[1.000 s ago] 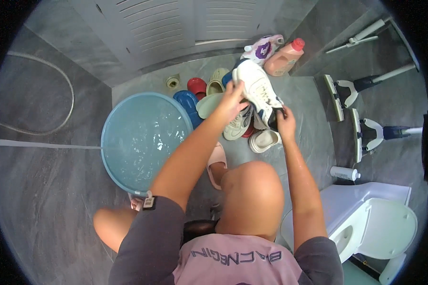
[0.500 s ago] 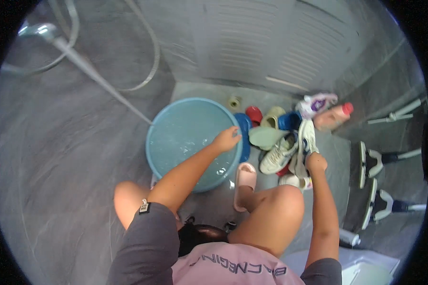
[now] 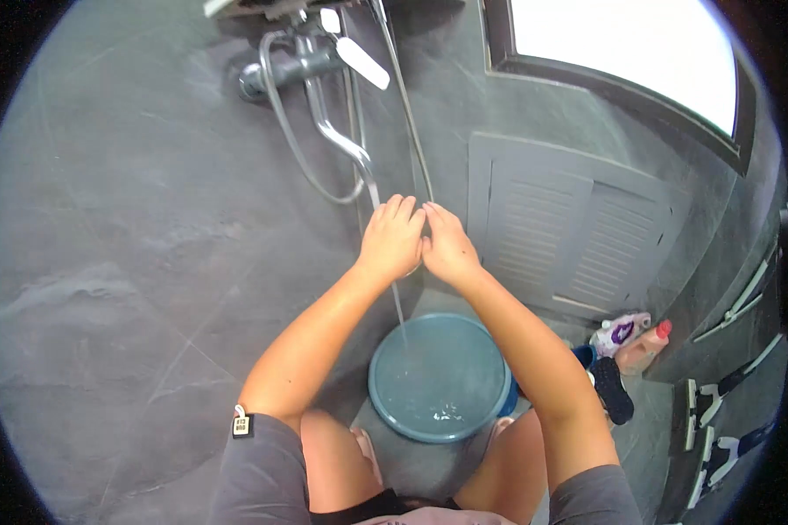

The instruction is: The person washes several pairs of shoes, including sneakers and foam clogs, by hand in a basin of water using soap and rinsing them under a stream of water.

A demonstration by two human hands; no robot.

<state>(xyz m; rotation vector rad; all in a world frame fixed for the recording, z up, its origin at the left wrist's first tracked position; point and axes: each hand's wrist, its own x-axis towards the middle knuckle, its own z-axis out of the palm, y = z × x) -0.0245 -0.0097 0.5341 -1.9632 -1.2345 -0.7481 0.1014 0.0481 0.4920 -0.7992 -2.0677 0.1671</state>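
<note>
Both my hands are raised in front of the chrome spout (image 3: pixel 346 144) of a wall tap and meet side by side, thumbs close together. My left hand (image 3: pixel 392 238) has its fingers stretched out and slightly bent beside the falling water. Against it rests my right hand (image 3: pixel 449 243), fingers extended toward the left one. No object shows in either hand; the palms are hidden. Below them, a thin water stream (image 3: pixel 399 304) drops into a round blue basin (image 3: pixel 378 407) that holds water. Pink slippers (image 3: pixel 368 455) are on my feet.
A metal shower hose (image 3: pixel 403 87) hangs beside the tap. At the right lie a dark-soled shoe (image 3: pixel 615 392), a pink bottle with a red cap (image 3: pixel 643 348) and a white-purple package (image 3: pixel 617 332). Wall-mounted fittings (image 3: pixel 718 455) stick out at far right. A louvred panel (image 3: pixel 578 227) is set in the wall.
My right hand has let go of the white sneaker among the shoes. My left hand has left the basin's rim, and both are now together up at the spout. The view has tilted up.
</note>
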